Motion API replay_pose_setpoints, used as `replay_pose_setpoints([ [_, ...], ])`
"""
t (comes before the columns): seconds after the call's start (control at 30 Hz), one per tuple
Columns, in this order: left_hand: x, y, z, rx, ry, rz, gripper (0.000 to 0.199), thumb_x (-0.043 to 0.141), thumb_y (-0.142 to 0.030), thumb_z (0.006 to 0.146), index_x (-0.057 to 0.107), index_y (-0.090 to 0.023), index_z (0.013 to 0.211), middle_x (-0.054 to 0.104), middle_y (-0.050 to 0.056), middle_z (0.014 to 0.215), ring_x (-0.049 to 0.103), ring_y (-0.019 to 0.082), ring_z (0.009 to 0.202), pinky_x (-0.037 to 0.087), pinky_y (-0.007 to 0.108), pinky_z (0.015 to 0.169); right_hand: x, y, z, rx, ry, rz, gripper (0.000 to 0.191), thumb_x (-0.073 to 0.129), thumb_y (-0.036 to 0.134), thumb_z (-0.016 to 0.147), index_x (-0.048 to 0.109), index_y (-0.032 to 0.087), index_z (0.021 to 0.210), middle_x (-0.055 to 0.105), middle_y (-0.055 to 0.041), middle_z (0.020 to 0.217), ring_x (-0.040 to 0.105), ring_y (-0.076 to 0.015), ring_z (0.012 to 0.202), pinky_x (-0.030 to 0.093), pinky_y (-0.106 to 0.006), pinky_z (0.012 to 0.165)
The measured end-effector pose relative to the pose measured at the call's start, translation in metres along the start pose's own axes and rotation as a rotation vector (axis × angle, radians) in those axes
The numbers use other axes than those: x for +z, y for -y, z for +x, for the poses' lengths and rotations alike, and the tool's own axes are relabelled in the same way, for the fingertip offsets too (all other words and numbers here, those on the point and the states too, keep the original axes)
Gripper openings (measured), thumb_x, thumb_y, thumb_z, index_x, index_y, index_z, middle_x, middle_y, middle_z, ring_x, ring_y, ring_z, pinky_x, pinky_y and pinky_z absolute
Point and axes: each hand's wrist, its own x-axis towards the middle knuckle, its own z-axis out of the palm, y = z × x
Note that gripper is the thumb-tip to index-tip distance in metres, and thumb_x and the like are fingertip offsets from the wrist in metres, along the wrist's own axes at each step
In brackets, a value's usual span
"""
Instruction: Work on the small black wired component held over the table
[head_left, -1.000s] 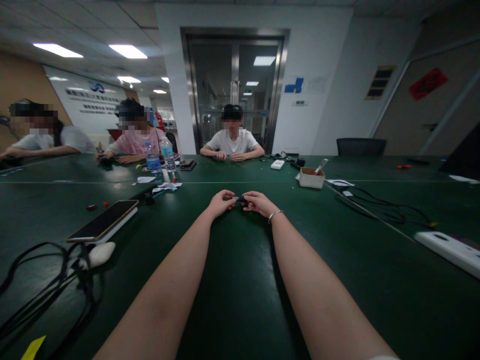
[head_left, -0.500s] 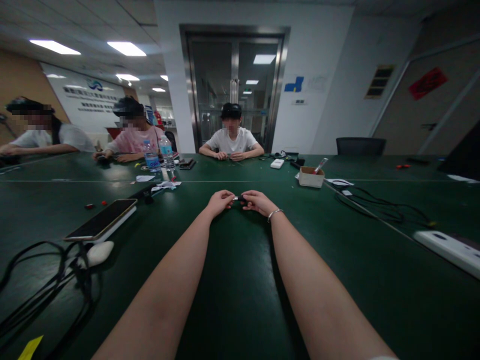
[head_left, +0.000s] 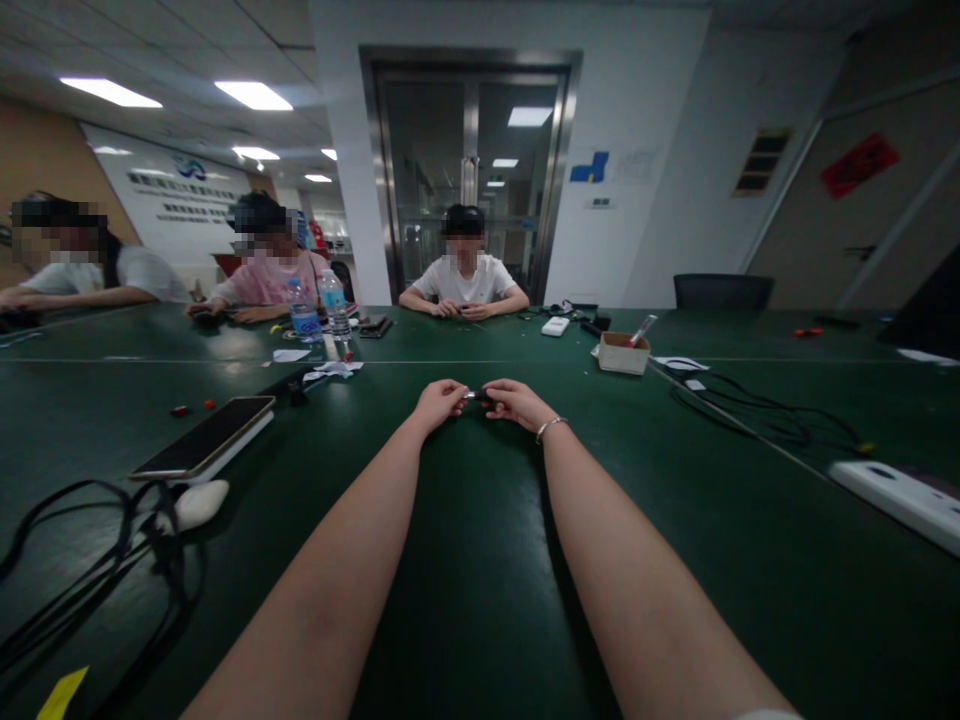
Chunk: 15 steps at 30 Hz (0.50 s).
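Over the middle of the green table (head_left: 465, 560), my left hand (head_left: 442, 404) pinches the silvery end of a small dark object (head_left: 477, 396). My right hand (head_left: 517, 404), with a bracelet at its wrist, is closed on the black end of the same object. The fingertips of both hands are a short gap apart, and the object spans that gap. Its exact kind is too small to make out, and its ends are partly hidden by the fingers.
At left lie a phone (head_left: 206, 438) on a white box, black cables (head_left: 67, 580) and a white mouse-like object (head_left: 199, 505). Bottles (head_left: 304, 318), a small box (head_left: 623, 354) and a power strip (head_left: 896, 500) are farther out. Three people sit across the table.
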Motion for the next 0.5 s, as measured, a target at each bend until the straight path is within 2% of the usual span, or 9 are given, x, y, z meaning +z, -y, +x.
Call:
replay_pose_setpoints([
  [0.5,0.0004,0.0021,0.0021,-0.008,0.026,0.035,0.015,0.060,-0.027,0.080,0.060,-0.011,0.081,0.061,0.001,0.061,0.053,0.007,0.049,0.045,0.020,0.052,-0.0018,-0.0015,0.0008,-0.012,0.027,0.001,0.013,0.057,0.006,0.084,0.058,0.011,0.096,0.064,-0.0019,0.063,0.051,-0.0031,0.043,0.059,-0.025,0.060],
])
